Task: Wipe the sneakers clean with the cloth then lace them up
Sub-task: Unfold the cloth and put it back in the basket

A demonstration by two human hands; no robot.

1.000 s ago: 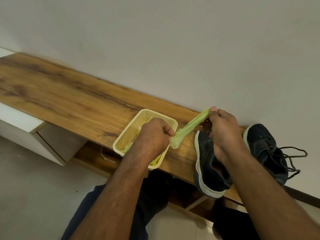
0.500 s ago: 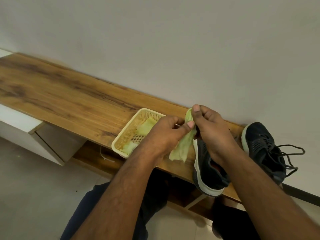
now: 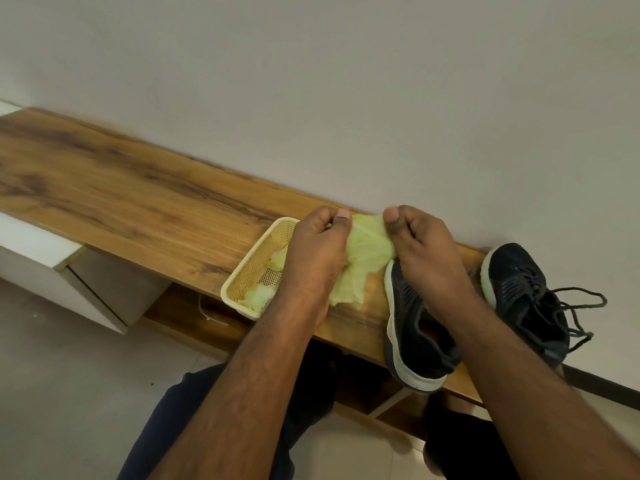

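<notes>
A pale green cloth (image 3: pixel 367 252) hangs spread between my two hands above the wooden bench (image 3: pixel 138 202). My left hand (image 3: pixel 317 251) pinches its left top edge and my right hand (image 3: pixel 420 247) pinches its right top edge. Two dark navy sneakers with white soles stand on the bench at the right. The nearer sneaker (image 3: pixel 415 334) lies under my right wrist, its heel over the bench's front edge. The farther sneaker (image 3: pixel 523 292) has loose dark laces (image 3: pixel 581 306) trailing to the right.
A cream perforated plastic basket (image 3: pixel 254 268) sits left of the sneakers, partly under my left hand, with more pale green cloth pieces inside. A grey wall runs behind the bench. A white cabinet block (image 3: pixel 38 258) and a lower shelf lie below it; my knees are underneath.
The cloth was a twisted strand stretched between my hands. My hands came together and then moved apart along its top edge, so it now hangs opened out and flat.
</notes>
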